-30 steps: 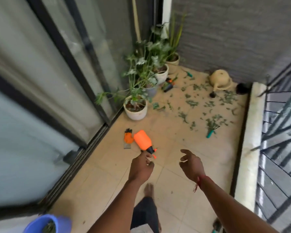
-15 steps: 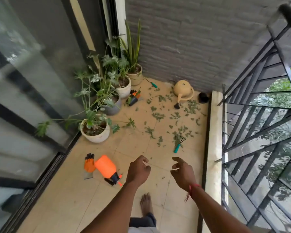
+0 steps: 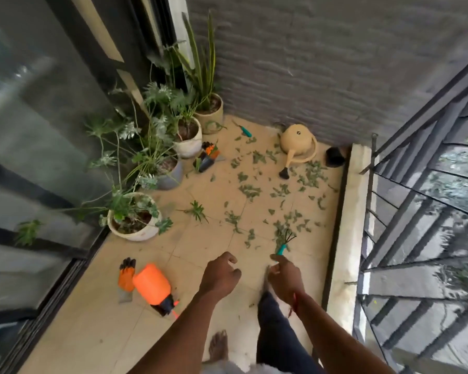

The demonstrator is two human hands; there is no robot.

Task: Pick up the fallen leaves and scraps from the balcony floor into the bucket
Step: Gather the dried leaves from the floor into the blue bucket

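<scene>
Green fallen leaves and scraps (image 3: 250, 190) lie scattered over the beige tiled floor (image 3: 208, 247) at the far end of the balcony, thickest near the right kerb. My left hand (image 3: 219, 276) and my right hand (image 3: 285, 276) hang in front of me above the bare tiles, short of the leaves. Both have their fingers loosely curled and hold nothing. A small hand rake with a teal handle (image 3: 283, 245) lies among leaves just beyond my right hand. The bucket is out of view.
Several potted plants (image 3: 134, 222) line the glass door on the left. An orange sprayer (image 3: 153, 287) and orange gloves (image 3: 126, 273) lie near my left. A tan watering can (image 3: 297, 144) and black pot (image 3: 334, 156) stand at the back wall. A railing (image 3: 416, 211) closes the right.
The view has swung right and forward along the balcony; the blue bucket at lower left has dropped out of sight. Both hands are nearer the leaves, and my right leg has stepped forward.
</scene>
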